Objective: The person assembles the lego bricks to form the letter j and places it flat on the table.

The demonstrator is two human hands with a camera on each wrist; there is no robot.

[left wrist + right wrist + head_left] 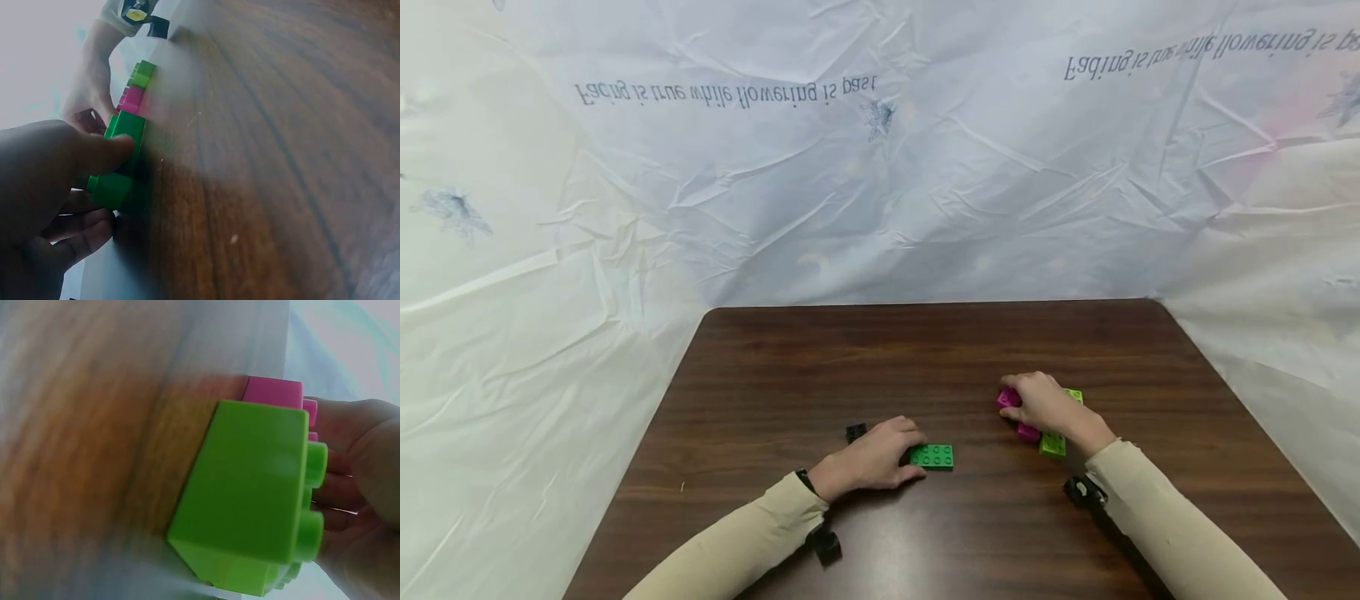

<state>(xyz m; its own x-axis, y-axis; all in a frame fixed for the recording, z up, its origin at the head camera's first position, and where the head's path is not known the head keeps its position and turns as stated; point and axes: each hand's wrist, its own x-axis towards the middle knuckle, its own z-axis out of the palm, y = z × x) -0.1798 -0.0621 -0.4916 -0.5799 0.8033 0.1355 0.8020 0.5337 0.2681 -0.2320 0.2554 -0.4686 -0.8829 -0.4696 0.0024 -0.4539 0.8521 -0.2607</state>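
Note:
Near the middle of the table, my left hand [880,454] grips a green building brick [934,456], its thumb across one side. In the left wrist view the thumb covers the middle of that brick, and the curled fingers [87,240] lie at its near end. Farther right, my right hand [1047,402] holds a magenta brick [1028,432], with fingers and thumb at its far side. Lime green bricks [1052,445] lie right beside the magenta one, partly hidden under the right hand and wrist. The right wrist view shows a lime green end [244,481] close up, studs toward the palm.
A small black brick [855,432] lies just behind the left hand, partly covered by it. Brown wood-grain table [820,358] surrounds the bricks. Pale printed sheeting [880,208] hangs at the back and along both sides.

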